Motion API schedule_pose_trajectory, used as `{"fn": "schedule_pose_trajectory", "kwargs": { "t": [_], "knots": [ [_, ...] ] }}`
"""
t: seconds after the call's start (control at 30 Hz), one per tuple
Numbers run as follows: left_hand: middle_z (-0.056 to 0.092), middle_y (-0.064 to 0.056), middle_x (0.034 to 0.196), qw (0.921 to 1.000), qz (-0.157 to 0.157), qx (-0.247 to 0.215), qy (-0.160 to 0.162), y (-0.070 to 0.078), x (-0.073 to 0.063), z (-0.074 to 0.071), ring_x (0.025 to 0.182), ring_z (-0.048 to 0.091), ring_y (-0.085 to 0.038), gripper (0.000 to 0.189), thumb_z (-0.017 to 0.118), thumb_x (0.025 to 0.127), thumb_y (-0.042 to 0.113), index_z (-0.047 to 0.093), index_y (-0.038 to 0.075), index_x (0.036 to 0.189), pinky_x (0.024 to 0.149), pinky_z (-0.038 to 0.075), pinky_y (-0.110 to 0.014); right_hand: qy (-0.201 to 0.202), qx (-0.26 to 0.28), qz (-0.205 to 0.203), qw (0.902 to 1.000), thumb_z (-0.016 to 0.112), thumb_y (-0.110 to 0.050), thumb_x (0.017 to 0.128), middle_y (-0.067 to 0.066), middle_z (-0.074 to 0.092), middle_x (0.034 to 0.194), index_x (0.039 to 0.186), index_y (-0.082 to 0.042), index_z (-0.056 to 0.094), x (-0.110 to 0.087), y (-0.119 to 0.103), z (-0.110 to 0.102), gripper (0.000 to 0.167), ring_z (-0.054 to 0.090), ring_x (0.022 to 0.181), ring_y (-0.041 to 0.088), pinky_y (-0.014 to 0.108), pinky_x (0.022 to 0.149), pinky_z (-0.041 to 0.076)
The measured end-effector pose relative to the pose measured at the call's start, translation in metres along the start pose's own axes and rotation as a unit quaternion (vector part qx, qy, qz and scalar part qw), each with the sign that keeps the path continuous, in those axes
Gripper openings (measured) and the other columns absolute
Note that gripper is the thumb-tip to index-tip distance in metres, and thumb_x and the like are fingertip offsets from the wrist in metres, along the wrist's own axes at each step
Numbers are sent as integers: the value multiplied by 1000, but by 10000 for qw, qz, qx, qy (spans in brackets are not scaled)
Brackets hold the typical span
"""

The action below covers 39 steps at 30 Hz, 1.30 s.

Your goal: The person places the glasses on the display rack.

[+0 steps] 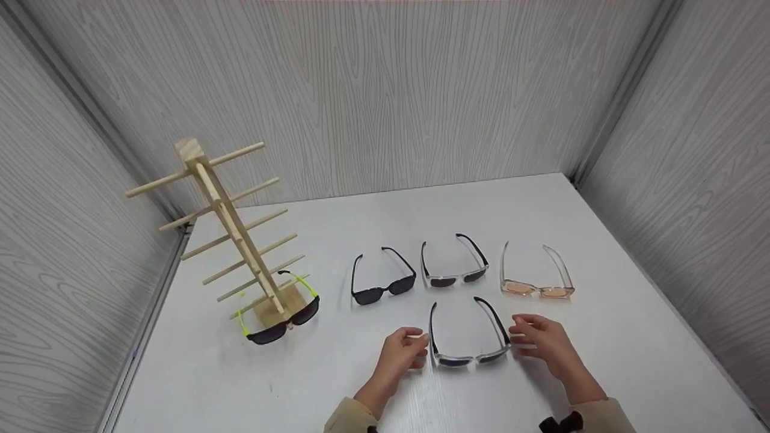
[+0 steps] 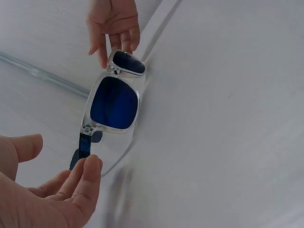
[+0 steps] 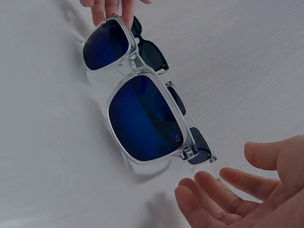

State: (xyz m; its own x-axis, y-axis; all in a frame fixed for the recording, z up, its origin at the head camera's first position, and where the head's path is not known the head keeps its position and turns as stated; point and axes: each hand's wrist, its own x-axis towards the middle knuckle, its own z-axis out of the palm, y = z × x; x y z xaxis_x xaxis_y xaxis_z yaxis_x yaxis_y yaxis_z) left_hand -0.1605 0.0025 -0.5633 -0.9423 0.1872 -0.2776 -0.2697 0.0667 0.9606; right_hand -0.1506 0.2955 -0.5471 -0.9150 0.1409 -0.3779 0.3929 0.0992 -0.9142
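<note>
Clear-framed sunglasses (image 1: pixel 455 362) with black temples lie on the white table, lenses toward me and temples pointing away. On their left side is my left hand (image 1: pixel 398 355), fingertips right at the dark temple and thumb held apart in the left wrist view. Opposite it, my right hand (image 1: pixel 546 344) stands beside the right temple, its fingers loosely bent and its thumb spread away. Blue-tinted lenses fill the frame of these sunglasses (image 3: pixel 146 118) in the right wrist view. Neither hand has its fingers curled round them.
Behind lie black sunglasses (image 1: pixel 385 290), another clear-framed pair (image 1: pixel 458 279) and peach-lensed glasses (image 1: pixel 537 290). A wooden rack (image 1: pixel 237 234) with several pegs stands at left, bearing yellow-green-templed sunglasses (image 1: pixel 269 334) near its base. Grey wood-grain panels (image 1: pixel 385 96) enclose the table.
</note>
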Motion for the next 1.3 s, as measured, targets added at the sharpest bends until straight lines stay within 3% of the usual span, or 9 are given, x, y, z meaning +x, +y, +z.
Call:
{"fn": "schedule_pose_trajectory", "kwargs": {
  "t": [0.3,0.6,1.03,1.3],
  "knots": [
    [64,-5,91,9999,61,26,-105,-6,3,8,79,64,-17,44,69,84,22,56,-1,118,66,54,-35,-64,-48,-35,10000,61,-24,91,13,63,103,127,9,48,-1,9,7,50,62,87,19,37,75,53],
    [64,-5,94,9998,-82,95,-184,-8,3,13,79,63,-16,44,72,81,18,56,1,119,66,54,-34,-4,-143,183,9997,61,-19,91,14,62,103,124,6,52,2,16,14,43,62,85,19,34,75,53],
    [66,-6,94,9995,-215,-24,-225,-21,5,16,79,64,-16,46,72,81,13,55,-3,120,67,54,-36,26,-64,361,9993,60,-19,92,14,64,104,125,7,51,-1,22,17,43,62,87,19,35,77,53],
    [65,-7,95,9989,-144,-227,-372,-20,3,16,79,63,-15,44,72,81,14,55,-5,117,67,54,-34,-47,-176,138,9997,59,-18,93,12,65,96,112,9,60,-3,25,17,33,62,84,19,32,74,53]
  ]
}}
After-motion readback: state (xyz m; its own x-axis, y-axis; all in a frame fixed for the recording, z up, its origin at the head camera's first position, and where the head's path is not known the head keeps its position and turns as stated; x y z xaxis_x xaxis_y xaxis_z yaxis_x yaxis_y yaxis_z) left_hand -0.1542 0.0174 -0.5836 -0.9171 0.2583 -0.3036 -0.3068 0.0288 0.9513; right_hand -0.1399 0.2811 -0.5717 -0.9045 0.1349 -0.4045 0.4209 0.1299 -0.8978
